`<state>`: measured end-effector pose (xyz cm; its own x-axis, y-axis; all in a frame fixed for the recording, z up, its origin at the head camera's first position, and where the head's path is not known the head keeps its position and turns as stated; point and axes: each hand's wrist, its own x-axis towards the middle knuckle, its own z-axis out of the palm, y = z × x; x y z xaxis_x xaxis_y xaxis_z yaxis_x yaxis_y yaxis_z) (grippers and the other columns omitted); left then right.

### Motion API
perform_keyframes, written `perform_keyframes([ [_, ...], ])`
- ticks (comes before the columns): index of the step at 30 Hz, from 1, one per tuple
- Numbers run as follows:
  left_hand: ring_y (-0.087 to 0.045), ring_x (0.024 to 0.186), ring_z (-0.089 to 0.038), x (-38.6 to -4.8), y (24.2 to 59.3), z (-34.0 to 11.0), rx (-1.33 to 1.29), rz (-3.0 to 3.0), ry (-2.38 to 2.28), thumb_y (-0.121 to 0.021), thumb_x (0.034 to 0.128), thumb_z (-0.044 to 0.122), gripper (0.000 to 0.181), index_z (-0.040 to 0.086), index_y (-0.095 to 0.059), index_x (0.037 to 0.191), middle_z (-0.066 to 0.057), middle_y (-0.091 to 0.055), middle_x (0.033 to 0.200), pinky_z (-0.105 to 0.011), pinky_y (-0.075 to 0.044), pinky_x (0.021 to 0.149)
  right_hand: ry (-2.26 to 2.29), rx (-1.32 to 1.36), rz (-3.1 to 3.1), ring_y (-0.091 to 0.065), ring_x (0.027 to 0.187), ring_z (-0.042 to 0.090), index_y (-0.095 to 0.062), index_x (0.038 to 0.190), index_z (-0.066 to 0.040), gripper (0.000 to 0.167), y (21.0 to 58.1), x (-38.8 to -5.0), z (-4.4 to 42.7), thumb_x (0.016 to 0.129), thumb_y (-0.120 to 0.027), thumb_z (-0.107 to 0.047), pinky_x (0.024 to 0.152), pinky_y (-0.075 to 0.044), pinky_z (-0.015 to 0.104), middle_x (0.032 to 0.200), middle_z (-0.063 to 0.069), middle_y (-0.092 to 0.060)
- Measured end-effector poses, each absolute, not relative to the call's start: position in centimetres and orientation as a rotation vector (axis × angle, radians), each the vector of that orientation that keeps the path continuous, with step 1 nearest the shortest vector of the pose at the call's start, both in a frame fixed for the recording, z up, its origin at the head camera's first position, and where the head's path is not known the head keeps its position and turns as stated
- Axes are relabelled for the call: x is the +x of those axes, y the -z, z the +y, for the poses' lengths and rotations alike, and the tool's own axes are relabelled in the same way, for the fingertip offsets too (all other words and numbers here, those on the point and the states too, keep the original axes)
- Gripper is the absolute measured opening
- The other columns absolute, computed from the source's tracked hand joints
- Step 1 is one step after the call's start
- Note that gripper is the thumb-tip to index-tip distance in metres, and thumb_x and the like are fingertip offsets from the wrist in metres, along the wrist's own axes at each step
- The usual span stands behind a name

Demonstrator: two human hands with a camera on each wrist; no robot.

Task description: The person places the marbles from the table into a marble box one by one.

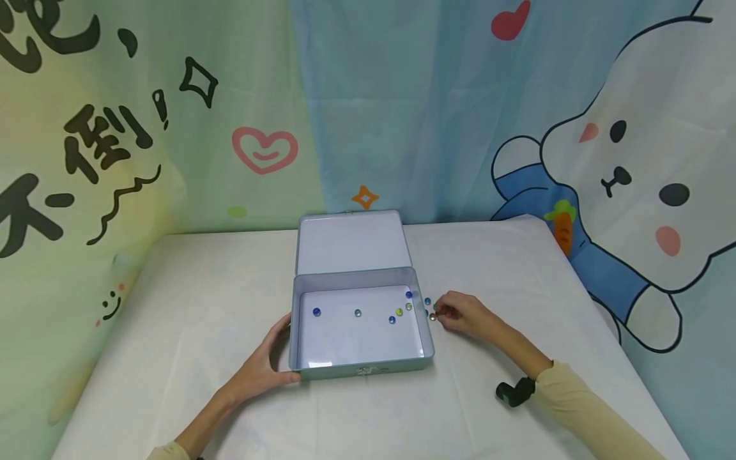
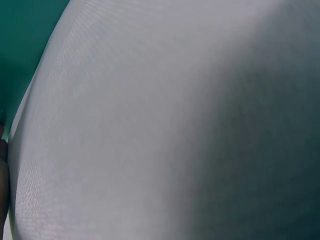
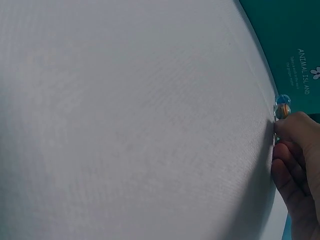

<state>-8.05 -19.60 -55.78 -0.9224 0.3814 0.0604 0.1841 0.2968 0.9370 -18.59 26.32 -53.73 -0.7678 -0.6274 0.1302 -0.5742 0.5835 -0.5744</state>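
A shallow metal tin box (image 1: 368,369) lies on the table with its hinged lid (image 1: 353,243) swung back. Several glass marbles, among them a blue marble (image 1: 317,312) and a yellow-green marble (image 1: 399,312), lie inside. My left hand (image 1: 261,370) rests against the box's left side, fingers along the wall and thumb at the front corner. Just outside the right wall, my right hand (image 1: 467,314) pinches a small marble, mostly hidden by the fingertips. Beside those fingers are a blue marble (image 3: 283,99) and an orange-streaked marble (image 3: 283,111), close to the box's green side (image 3: 280,45).
A white cloth (image 1: 230,287) covers the table. Near the right sleeve (image 1: 592,409) a small black device (image 1: 515,391) sits at the wrist. A printed curtain (image 1: 368,108) hangs behind the table. The left wrist view shows mostly cloth.
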Motion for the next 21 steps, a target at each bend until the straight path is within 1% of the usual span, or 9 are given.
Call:
perform_keyframes([
  [4,-0.021,0.138,0.011,-7.96,55.55,-19.50,0.503,2.396,-1.679,-0.087,0.0671,0.018,0.114,0.032,-0.015,0.155,-0.008,-0.029,0.158,-0.069,-0.012,0.112,0.924,-1.013,2.729,-0.056,0.079,0.006,-0.065,0.095,-0.010,0.016,53.87,-18.54,26.28,0.084,-0.069,0.000,0.068,-0.052,0.019,0.089,-0.002,-0.064],
  [7,-0.020,0.137,0.012,-7.90,55.45,-19.44,0.495,2.395,-1.681,-0.087,0.0669,0.017,0.114,0.032,-0.016,0.154,-0.009,-0.030,0.158,-0.069,-0.012,0.113,0.918,-0.992,2.734,-0.055,0.079,0.006,-0.065,0.095,-0.011,0.016,53.86,-18.46,26.26,0.084,-0.069,0.000,0.068,-0.052,0.019,0.089,-0.003,-0.064],
  [15,-0.022,0.138,0.009,-8.00,55.63,-19.46,0.505,2.404,-1.673,-0.087,0.0670,0.016,0.114,0.032,-0.016,0.154,-0.006,-0.030,0.158,-0.068,-0.013,0.112,0.913,-0.979,2.741,-0.055,0.078,0.005,-0.066,0.095,-0.010,0.015,53.58,-18.33,26.19,0.083,-0.070,-0.001,0.068,-0.052,0.018,0.088,-0.004,-0.064],
  [21,-0.022,0.139,0.010,-8.07,55.70,-19.50,0.514,2.414,-1.672,-0.087,0.0667,0.017,0.114,0.032,-0.016,0.154,-0.006,-0.031,0.157,-0.068,-0.012,0.113,0.923,-1.040,2.734,-0.057,0.079,0.005,-0.066,0.095,-0.009,0.015,53.43,-18.41,26.29,0.083,-0.070,-0.001,0.068,-0.053,0.019,0.090,-0.002,-0.066],
])
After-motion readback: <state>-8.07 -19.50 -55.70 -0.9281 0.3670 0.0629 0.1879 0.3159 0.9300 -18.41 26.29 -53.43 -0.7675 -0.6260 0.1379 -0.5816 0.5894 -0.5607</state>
